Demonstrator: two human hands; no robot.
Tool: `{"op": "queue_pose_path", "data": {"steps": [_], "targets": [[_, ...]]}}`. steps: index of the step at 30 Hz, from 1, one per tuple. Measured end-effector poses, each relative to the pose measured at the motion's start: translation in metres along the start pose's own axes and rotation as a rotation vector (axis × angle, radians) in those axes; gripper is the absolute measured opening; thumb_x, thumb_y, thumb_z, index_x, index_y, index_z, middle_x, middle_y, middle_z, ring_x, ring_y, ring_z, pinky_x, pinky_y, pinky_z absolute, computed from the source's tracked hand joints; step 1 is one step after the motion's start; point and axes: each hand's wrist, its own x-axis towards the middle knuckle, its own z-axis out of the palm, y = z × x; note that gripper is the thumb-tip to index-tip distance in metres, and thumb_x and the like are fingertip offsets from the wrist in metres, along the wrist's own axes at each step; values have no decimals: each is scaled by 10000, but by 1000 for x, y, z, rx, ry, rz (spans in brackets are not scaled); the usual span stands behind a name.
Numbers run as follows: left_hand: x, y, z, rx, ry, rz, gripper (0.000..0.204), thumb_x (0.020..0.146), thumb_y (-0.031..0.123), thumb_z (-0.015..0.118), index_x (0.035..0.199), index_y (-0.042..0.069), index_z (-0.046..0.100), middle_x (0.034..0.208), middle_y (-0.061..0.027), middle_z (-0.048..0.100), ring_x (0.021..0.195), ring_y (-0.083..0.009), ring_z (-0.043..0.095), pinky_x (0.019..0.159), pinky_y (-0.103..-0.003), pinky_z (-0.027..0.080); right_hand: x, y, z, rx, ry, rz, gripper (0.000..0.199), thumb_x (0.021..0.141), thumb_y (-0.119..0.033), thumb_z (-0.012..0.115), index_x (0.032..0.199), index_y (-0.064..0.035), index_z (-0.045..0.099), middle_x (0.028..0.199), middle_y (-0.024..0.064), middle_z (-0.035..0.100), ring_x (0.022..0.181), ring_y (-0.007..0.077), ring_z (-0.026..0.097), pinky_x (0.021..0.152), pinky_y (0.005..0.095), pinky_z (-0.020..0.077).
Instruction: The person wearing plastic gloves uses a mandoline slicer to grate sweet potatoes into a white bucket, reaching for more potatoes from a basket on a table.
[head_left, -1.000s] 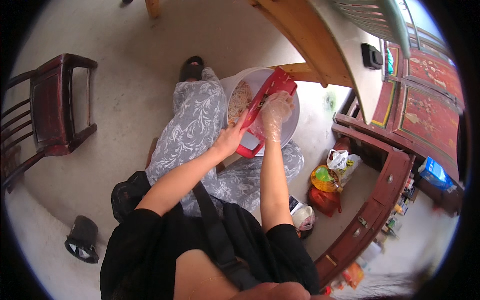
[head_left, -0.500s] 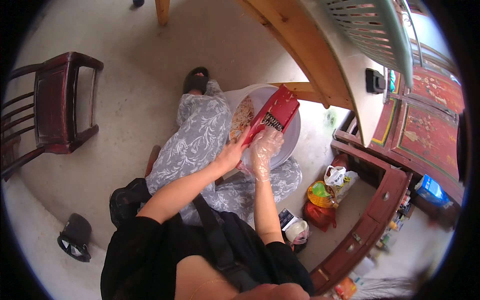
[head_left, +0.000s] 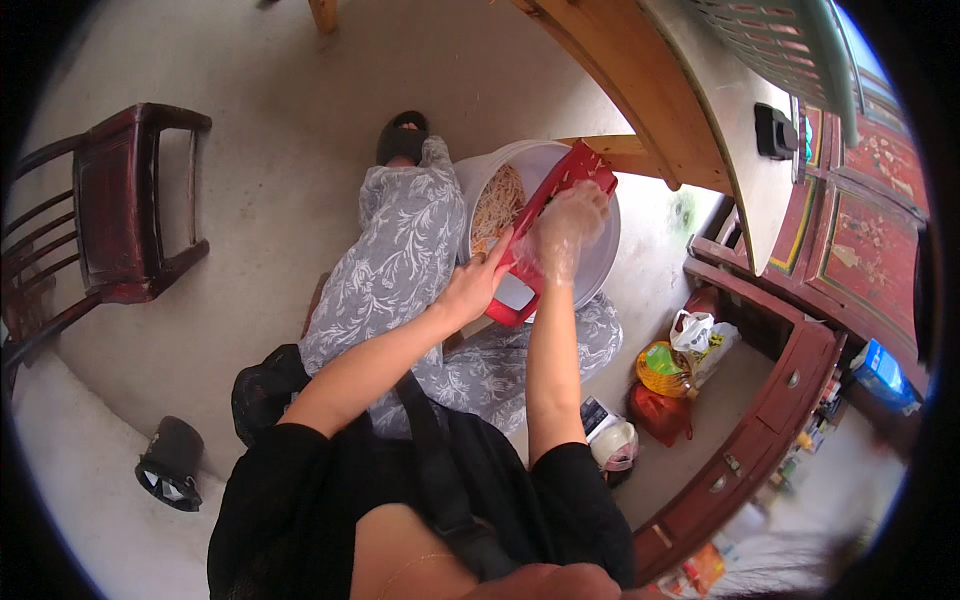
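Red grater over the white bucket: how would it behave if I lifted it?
The red grater would probably stay stiff: its long frame looks straight. It may be light for its length, given the open loop at its near end. It might twist, since the left hand holds one side edge.

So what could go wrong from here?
The right hand, in a clear plastic glove, is over the red grater; the plastic might snag or tear, risking a scrape. The grater slants across the white bucket, held by the bare left hand; if that grip slipped, it might tip.
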Motion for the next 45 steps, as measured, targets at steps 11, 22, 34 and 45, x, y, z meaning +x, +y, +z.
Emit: {"op": "queue_pose_path", "data": {"steps": [11,22,34,45], "targets": [[3,-7,-1,-48,149,112,596,909,246,464,1414,222,150,925,-268,594,774,-456,574,645,-521,476,57,17,13,-58,-136,5,278,829,-169,449,1016,18,536,947,147,590,917,284,545,838,395,409],[-4,1,-2,12,-6,-21,619,911,244,445,1423,265,98,921,-268,590,758,-471,571,656,-530,473,24,9,-12,33,-19,-94,271,748,-154,544,957,18,560,1007,219,564,964,368,521,849,471,387],[0,7,-6,20,-5,2,615,912,246,449,1422,241,106,925,-274,588,770,-466,574,657,-528,476,49,12,-19,38,-272,5,462,720,-181,571,1102,74,520,1120,230,545,1081,352,505,946,455,359],[0,0,-9,3,-60,-46,600,916,246,457,1420,193,137,887,-287,576,782,-461,569,667,-522,470,44,-3,-16,10,-151,-66,348,728,-154,546,1006,56,567,1027,197,564,951,302,544,820,384,421]]}}
